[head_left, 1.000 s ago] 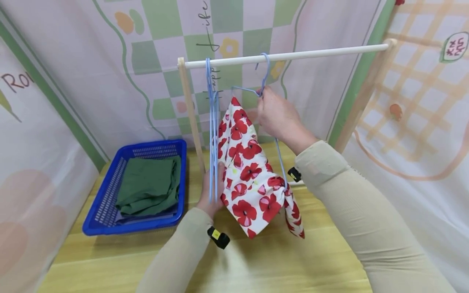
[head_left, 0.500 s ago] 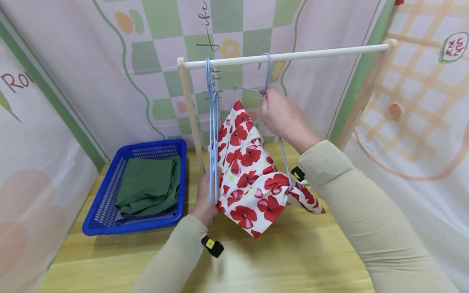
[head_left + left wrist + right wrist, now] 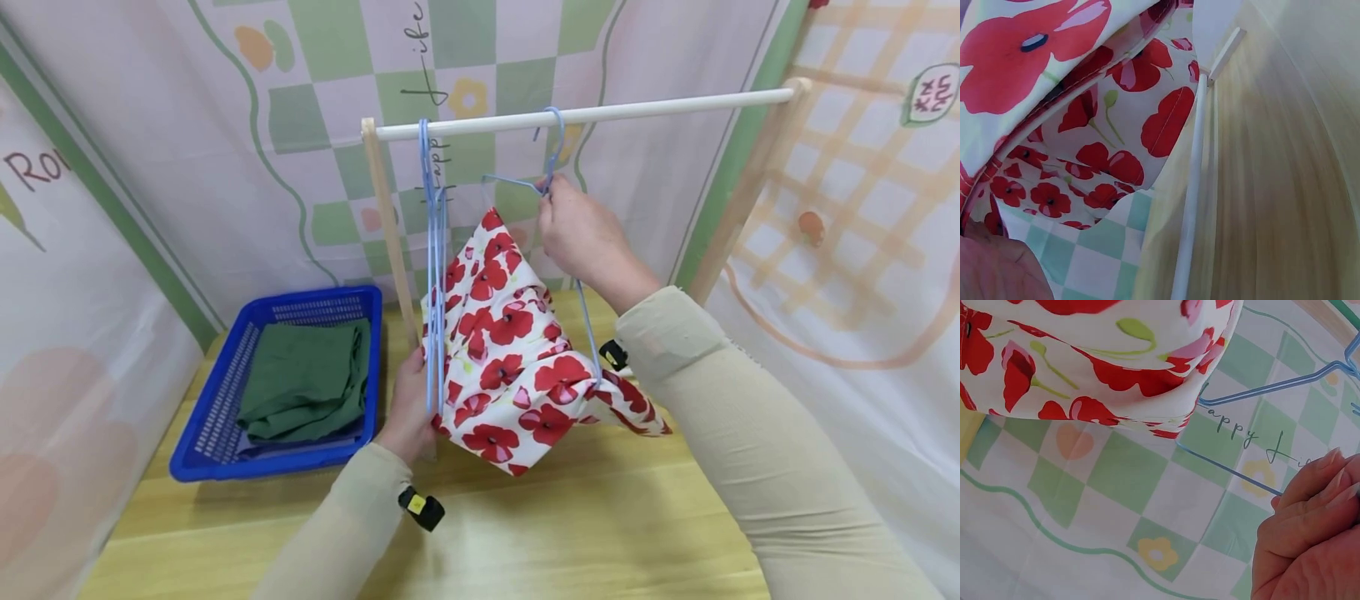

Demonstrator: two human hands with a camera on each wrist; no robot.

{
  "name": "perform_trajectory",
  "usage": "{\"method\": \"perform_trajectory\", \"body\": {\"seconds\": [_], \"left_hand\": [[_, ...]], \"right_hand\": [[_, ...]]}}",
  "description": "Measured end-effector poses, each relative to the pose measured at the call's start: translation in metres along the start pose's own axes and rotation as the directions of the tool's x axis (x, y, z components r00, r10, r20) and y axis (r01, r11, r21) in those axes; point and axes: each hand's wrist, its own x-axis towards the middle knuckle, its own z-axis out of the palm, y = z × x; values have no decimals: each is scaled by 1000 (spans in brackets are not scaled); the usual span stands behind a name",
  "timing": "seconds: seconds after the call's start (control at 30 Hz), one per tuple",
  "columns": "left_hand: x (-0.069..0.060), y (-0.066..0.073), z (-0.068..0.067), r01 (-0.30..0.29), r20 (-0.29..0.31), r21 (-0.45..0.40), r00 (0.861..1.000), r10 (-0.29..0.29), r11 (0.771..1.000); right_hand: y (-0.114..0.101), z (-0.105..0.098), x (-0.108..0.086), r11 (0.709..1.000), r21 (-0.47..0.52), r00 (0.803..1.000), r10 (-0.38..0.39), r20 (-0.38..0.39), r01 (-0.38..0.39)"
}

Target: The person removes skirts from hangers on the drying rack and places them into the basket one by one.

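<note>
A white cloth with red poppies (image 3: 491, 367) hangs on a blue wire hanger (image 3: 588, 329), whose hook sits over the white rail (image 3: 660, 107). My right hand (image 3: 583, 237) grips the hanger just below its hook. With my left hand (image 3: 408, 408) I hold the cloth's left edge, beside several blue hangers (image 3: 435, 292) hooked at the rail's left end. In the left wrist view the cloth's stitched edge (image 3: 1041, 119) runs down to the left hand, mostly out of frame. A twisted end of the cloth pokes out past the hanger's right lower corner.
A blue plastic basket (image 3: 277, 464) with folded green cloth (image 3: 307, 375) in it stands on the wooden table (image 3: 525, 542) at the left. Wooden posts (image 3: 390, 242) carry the rail. Behind hangs a printed curtain (image 3: 330, 50).
My left hand has drawn the cloth's edge left and a little down, spreading it wider. The right hand and hanger have shifted slightly right. The cloth's twisted end has swung out to the right.
</note>
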Motion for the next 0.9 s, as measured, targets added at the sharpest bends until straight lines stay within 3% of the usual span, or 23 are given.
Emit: {"method": "perform_trajectory", "body": {"seconds": [0.6,0.9], "left_hand": [[-13,15,-18,-63,22,171,998,60,983],[-21,15,-25,-156,17,230,987,157,960]], "right_hand": [[7,-3,0,1000,6,1000,-3,-17,3],[12,-4,1,1000,12,1000,2,-12,-2]]}}
